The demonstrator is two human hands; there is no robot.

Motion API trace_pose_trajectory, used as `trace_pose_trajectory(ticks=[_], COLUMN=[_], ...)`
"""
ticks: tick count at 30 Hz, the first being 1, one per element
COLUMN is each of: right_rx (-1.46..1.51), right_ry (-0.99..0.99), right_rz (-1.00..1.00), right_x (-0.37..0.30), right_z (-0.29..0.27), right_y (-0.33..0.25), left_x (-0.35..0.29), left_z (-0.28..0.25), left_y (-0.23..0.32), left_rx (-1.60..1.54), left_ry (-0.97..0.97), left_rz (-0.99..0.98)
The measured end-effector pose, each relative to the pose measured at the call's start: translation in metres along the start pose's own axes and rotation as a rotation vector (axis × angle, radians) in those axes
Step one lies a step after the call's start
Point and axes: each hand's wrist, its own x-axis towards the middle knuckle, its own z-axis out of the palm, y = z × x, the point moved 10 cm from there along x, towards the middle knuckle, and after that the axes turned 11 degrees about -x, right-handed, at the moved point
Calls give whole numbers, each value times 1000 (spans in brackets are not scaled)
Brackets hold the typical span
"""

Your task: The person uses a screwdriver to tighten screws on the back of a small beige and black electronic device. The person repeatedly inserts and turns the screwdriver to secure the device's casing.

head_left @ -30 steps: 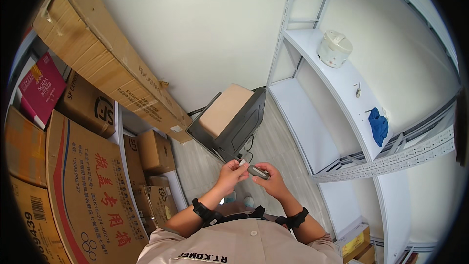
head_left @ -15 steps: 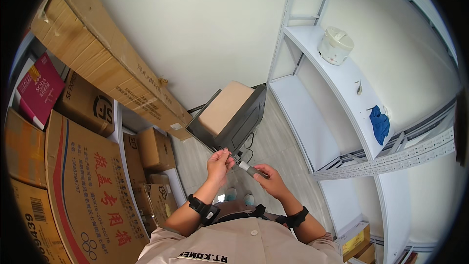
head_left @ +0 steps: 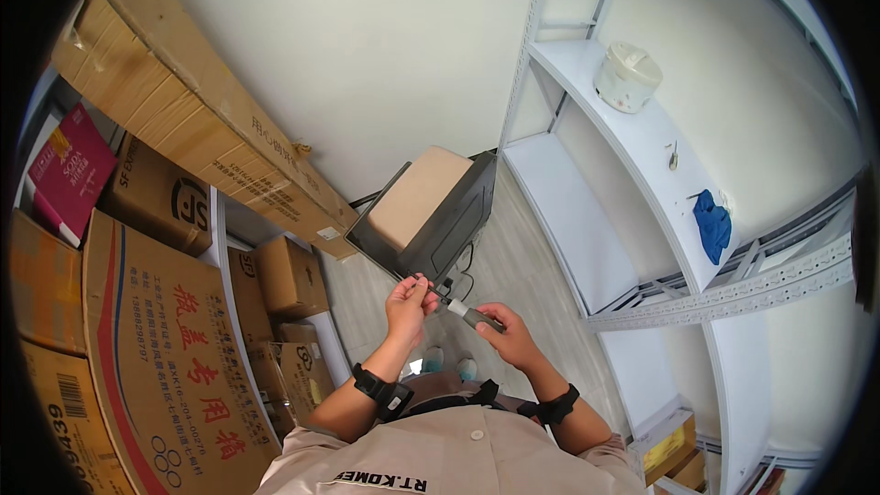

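A screwdriver-like tool (head_left: 475, 316) with a grey handle, a pale collar and a thin dark shaft slants in front of my body. My right hand (head_left: 511, 339) is closed around the handle's end. The fingertips of my left hand (head_left: 408, 309) are pinched together at the shaft's far end; whatever small thing they hold is too tiny to make out. Just beyond my hands stands a dark grey open case (head_left: 451, 227) with a plain tan box (head_left: 420, 197) in it. A black cable (head_left: 467, 284) loops beside the case.
Cardboard boxes (head_left: 174, 348) fill the shelves at left, and a tall carton (head_left: 211, 110) leans beyond them. The white shelving (head_left: 596, 96) on the right bears a lidded white pot (head_left: 629, 78), a small metal tool (head_left: 674, 158) and a blue cloth-like item (head_left: 712, 227).
My hands keep nearly the same hold, with the tool shifting very slightly. The surroundings have moved a little in the view.
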Motion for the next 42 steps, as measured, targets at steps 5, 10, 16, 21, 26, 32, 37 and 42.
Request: trace_pose_trajectory(ticks=[5,10,16,21,26,32,37,42], right_rx=[1,249,555,673,843,933,940,939], right_ry=[-12,-59,-101,-136,-176,-181,-177,-168], right_rz=[30,167,345,387,448,457,450,452], right_x=[2,5,-2,-3,-5,-7,-5,-5], right_z=[4,14,19,24,32,34,33,34], right_y=[8,23,28,35,46,51,54,53], left_x=[-1,1,-12,-56,-14,-18,-20,-17], left_z=[-2,-4,-16,50,32,38,43,41], left_y=[6,9,63,109,88,90,93,92], left_rx=[58,83,798,1031,961,947,972,973], left_ry=[-7,2,183,-67,-246,-311,-326,-303], left_rz=[12,22,608,1191,884,925,937,935])
